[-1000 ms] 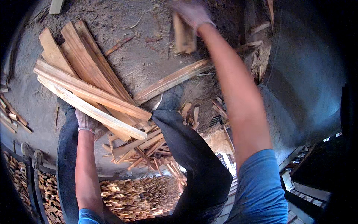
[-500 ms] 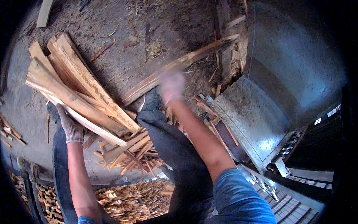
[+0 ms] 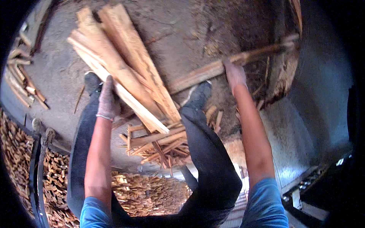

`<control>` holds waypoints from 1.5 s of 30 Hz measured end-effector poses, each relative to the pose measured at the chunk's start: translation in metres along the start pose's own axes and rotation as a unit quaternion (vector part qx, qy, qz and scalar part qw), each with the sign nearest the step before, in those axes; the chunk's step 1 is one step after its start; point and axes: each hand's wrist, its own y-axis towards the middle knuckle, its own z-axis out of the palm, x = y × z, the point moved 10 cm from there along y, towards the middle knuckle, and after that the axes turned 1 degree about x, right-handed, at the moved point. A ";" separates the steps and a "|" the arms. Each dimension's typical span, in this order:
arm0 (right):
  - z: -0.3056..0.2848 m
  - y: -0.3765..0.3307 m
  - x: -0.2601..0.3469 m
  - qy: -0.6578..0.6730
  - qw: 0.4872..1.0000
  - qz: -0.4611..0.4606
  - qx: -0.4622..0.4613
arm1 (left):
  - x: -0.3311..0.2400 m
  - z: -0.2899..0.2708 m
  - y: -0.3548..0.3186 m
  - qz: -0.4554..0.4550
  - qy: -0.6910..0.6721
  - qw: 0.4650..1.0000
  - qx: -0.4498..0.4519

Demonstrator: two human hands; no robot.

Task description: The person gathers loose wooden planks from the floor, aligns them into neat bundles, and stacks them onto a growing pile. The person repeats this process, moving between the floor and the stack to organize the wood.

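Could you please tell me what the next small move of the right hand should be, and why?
I would probably close the right hand securely around the long plank: its fingers appear to meet that plank, though blur hides how firmly, while the left hand is at the edge of the pale slat beside the other boards.

The right hand [image 3: 235, 76], in a pale knitted glove, has let go of the short piece of wood it carried a second ago and come back from the far side of the floor [image 3: 178, 30]; its fingertips now meet the long, narrow, brown wooden plank [image 3: 197, 76] lying slantwise. The left hand [image 3: 108, 100], likewise gloved, was partly tucked beneath the boards; its thumb now shows along the pale, straight-edged wooden board [image 3: 121, 91]. The view has swung leftward, showing more cut firewood [image 3: 17, 148].
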 end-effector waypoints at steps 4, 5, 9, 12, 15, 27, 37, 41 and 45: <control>0.056 -0.084 0.073 -0.156 0.935 -0.272 0.166 | 0.009 -0.011 0.002 -0.004 -0.043 0.994 0.098; 0.083 -0.108 0.095 -0.073 0.912 -0.337 0.221 | 0.015 -0.008 0.000 0.004 -0.019 0.997 0.070; 0.199 -0.112 0.135 0.131 0.853 -0.273 0.425 | 0.037 -0.015 0.010 -0.063 -0.079 0.989 0.105; 0.238 -0.110 0.110 0.228 0.863 -0.128 0.431 | 0.039 -0.012 0.014 -0.052 -0.063 0.994 0.079; 0.233 -0.150 0.111 0.251 0.874 -0.162 0.384 | 0.036 -0.012 0.004 -0.070 -0.032 0.993 0.092; 0.247 -0.150 0.115 0.224 0.882 -0.096 0.403 | 0.020 -0.005 0.000 -0.050 0.149 0.985 0.070; 0.124 -0.306 0.143 0.117 0.916 -0.179 0.339 | -0.028 0.038 -0.161 0.025 -0.113 0.990 0.080; 0.031 -0.411 0.140 0.123 0.930 -0.182 0.296 | -0.064 0.051 -0.281 0.077 0.017 0.994 0.073; -0.027 -0.561 0.180 0.107 0.905 -0.272 0.308 | -0.100 0.026 -0.397 0.152 0.025 0.985 0.079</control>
